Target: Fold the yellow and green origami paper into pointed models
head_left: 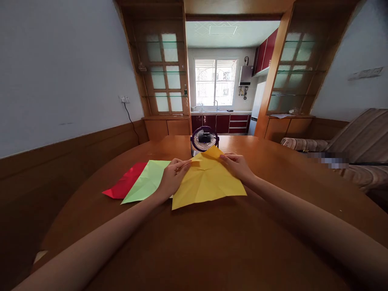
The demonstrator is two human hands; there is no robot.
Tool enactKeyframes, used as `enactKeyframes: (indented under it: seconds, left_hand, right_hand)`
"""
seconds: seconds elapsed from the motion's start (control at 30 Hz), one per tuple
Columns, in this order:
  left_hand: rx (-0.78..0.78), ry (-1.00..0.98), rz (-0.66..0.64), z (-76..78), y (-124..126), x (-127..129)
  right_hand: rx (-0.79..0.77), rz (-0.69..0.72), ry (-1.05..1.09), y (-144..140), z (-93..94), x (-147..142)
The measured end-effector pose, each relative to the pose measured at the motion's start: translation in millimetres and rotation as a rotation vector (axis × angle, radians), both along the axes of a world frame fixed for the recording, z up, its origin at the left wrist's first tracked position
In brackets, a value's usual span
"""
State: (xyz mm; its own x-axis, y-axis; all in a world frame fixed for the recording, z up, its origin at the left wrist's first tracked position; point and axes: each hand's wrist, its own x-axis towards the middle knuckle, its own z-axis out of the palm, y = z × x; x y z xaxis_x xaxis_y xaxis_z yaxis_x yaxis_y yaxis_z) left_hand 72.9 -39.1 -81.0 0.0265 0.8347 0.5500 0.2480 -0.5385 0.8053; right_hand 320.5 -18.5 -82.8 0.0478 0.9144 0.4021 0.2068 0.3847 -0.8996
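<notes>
A creased sheet of yellow paper [209, 182] is held up between my two hands, tilted above the table. My left hand [175, 174] pinches its left edge, thumb and fingers pressed together. On the opposite edge, my right hand [238, 165] grips the paper near its upper right side. The yellow sheet's top corner stands up and looks bent. Just left of it, partly behind my left hand, lies a light green sheet of paper [145, 182] with fold lines. Under the green one, a red sheet of paper [125, 182] sticks out to the left.
A small dark fan [205, 138] stands on the brown wooden table [212, 250] directly behind the yellow sheet. To the right is a striped armchair [357, 141]. A black cord [130, 117] hangs from the wall socket at left. Beyond the table is a kitchen with a window [215, 83].
</notes>
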Motion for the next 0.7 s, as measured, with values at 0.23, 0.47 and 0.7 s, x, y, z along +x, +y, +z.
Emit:
enactKeyframes:
  seconds: [0.23, 0.47, 0.7]
  left_hand:
    - [-0.592, -0.528, -0.168, 11.9, 16.7, -12.5]
    - [-0.453, -0.424, 0.097, 37.3, 47.1, -70.0]
    - [-0.148, 0.412, 0.462, 4.8, 62.2, -127.1]
  right_hand:
    - [-0.201, 0.024, 0.302, 2.3, -6.1, 4.3]
    - [0.133, 0.014, -0.381, 16.0, -9.7, -48.6]
    - [0.172, 0.101, -0.733, 32.8, -26.8, -123.3]
